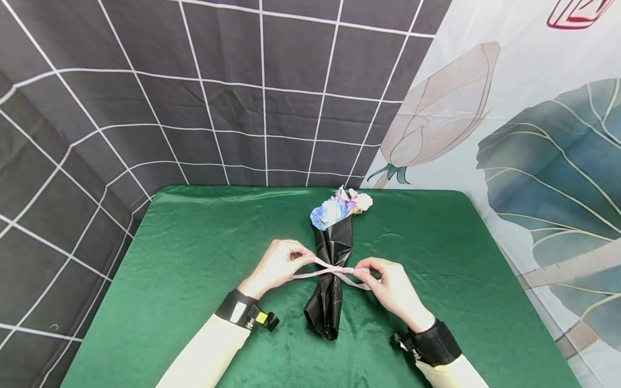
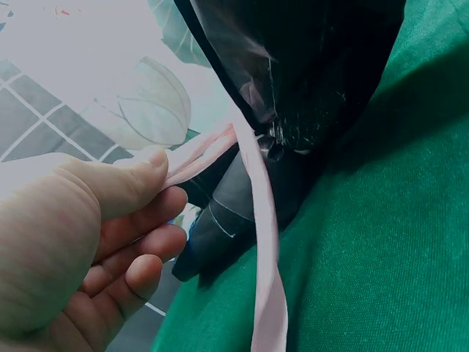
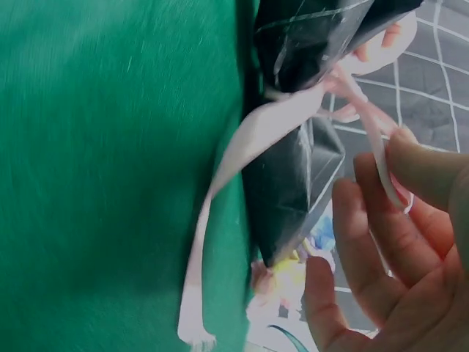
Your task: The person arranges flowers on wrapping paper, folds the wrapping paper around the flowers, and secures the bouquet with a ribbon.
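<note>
A small bouquet (image 1: 332,253) in black wrapping paper lies on the green tablecloth (image 1: 204,253), its pale flowers (image 1: 339,207) pointing to the far side. A pink ribbon (image 1: 335,271) goes round the wrap's narrow middle. My left hand (image 1: 281,264) pinches one ribbon loop (image 2: 198,156) between thumb and forefinger, just left of the wrap (image 2: 308,81). On the other side, my right hand (image 1: 388,285) pinches the other ribbon strand (image 3: 377,150) beside the wrap (image 3: 300,176). A loose ribbon tail (image 3: 201,257) hangs over the cloth.
The green cloth covers the whole table, with its far edge (image 1: 310,187) against a dark grid-patterned backdrop (image 1: 218,97). A leaf-and-bud printed curtain (image 1: 533,134) stands along the right side. Black wrist straps (image 1: 245,311) sit on both forearms.
</note>
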Tool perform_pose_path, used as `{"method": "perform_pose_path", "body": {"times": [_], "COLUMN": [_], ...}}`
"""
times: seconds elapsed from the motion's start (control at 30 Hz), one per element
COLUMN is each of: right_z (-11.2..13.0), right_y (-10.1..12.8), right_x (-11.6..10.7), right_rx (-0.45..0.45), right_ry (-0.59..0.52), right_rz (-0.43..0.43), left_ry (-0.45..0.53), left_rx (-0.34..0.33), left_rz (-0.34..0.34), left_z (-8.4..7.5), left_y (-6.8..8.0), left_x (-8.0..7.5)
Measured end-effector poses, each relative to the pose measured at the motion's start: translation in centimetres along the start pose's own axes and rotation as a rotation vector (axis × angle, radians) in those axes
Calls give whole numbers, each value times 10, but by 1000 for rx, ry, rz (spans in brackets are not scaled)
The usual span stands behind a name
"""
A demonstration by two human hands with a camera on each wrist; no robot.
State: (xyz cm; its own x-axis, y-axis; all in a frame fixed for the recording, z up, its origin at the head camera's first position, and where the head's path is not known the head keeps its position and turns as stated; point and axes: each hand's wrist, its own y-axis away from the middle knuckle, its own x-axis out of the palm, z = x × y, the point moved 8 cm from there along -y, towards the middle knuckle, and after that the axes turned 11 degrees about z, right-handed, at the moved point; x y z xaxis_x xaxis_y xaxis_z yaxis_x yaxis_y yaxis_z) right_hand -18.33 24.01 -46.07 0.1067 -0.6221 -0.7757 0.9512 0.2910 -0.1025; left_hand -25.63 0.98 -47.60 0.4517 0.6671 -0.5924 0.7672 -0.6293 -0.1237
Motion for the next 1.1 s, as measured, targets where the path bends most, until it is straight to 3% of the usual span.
{"method": "perform_pose_path", "body": {"times": [0.2,0.43,0.9,1.1], "right_z": [-19,-30,-47,-48], "right_y": [6,12,22,23], "right_x": [1,0,-1,4], "right_rx": [201,283,417,462], "right_ry": [-190,-320,-290,-412], "right_rz": [21,27,29,55], "left_ry": [13,26,-11,-24], "left_rx": [-20,-65,-122,-145], "left_rz": [-25,-39,-84,-78], "left_z": [6,12,26,31], "left_y": [2,6,18,21], "left_x": [-4,-8,-13,-12]}}
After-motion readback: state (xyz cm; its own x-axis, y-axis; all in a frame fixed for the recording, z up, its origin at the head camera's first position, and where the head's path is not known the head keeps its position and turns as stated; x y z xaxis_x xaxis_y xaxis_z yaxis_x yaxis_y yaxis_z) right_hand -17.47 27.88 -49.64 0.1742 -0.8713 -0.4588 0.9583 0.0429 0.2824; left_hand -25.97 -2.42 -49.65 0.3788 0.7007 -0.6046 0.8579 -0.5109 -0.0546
